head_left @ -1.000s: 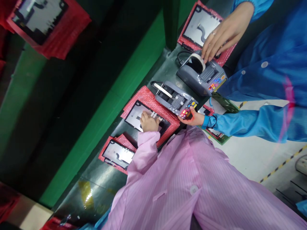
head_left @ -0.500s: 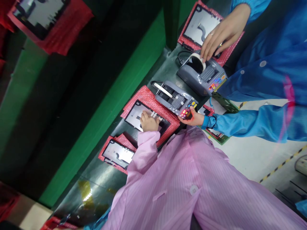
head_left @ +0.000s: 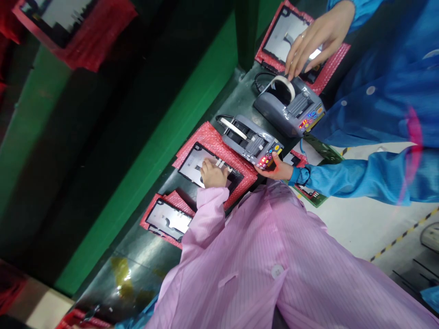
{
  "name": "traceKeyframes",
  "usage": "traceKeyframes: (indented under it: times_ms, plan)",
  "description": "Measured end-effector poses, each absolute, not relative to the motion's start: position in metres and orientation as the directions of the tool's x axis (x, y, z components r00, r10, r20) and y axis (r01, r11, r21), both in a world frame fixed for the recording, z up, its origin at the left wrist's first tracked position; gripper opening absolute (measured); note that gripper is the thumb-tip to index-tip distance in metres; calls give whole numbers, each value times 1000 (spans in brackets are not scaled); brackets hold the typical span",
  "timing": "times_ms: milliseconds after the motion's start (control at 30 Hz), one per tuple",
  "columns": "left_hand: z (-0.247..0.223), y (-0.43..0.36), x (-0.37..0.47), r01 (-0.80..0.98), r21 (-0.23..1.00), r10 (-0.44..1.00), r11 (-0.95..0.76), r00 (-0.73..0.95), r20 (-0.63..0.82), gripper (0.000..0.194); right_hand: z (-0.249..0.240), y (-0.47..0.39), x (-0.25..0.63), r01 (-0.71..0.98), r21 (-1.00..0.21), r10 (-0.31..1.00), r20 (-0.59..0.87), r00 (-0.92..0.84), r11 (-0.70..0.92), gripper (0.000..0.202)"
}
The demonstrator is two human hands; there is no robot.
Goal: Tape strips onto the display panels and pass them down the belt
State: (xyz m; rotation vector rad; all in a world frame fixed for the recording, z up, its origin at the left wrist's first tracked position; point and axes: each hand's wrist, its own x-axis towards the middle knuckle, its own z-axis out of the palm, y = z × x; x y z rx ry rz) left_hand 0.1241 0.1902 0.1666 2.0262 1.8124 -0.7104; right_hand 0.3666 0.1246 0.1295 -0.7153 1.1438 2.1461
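My left hand (head_left: 214, 176), in a pink sleeve, rests palm down on a flat tablet-like panel (head_left: 192, 162) with a silver face and black border. Its fingers are slightly bent, the thumb apart, and nothing shows gripped in them. Short white strips (head_left: 220, 162) lie on the panel beside the fingertips. Beneath the panel is red bubble wrap (head_left: 202, 135). Just beyond stands a grey tape dispenser (head_left: 252, 141) with a lit red display. A co-worker's hand (head_left: 278, 170) in a blue sleeve touches its front end. My right hand is out of view.
Another panel (head_left: 168, 217) on red wrap lies left of my hand. To the right are a second tape dispenser (head_left: 291, 105) and a co-worker's other hand (head_left: 318, 39) over a further panel (head_left: 286, 34). A green beam (head_left: 154, 151) runs behind the dark table (head_left: 137, 256).
The co-worker's upper hand has shifted slightly to the left and down near the second dispenser's tape roll. My left hand stays in place on the panel.
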Motion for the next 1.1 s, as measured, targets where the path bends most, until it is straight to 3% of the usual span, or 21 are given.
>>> traceKeyframes:
  times_ms: [233, 567, 833, 1000, 1100]
  plan:
    - [165, 190, 123, 989, -70, 835, -134, 74, -545, 63, 135, 121, 365, -744, 457, 341, -685, -644, -488, 55]
    - [168, 191, 124, 988, -81, 824, -130, 62, -564, 65, 129, 128, 370, -677, 477, 242, -688, -684, -560, 46]
    - [164, 190, 122, 989, -67, 826, -130, 70, -560, 63, 139, 127, 371, -675, 531, 216, -681, -700, -513, 43]
    - [162, 189, 120, 991, -49, 840, -126, 81, -537, 62, 152, 129, 384, -618, 728, 28, -640, -767, -297, 54]
    - [162, 189, 121, 989, -61, 835, -132, 78, -545, 62, 163, 131, 398, -601, 761, -72, -632, -771, -245, 64]
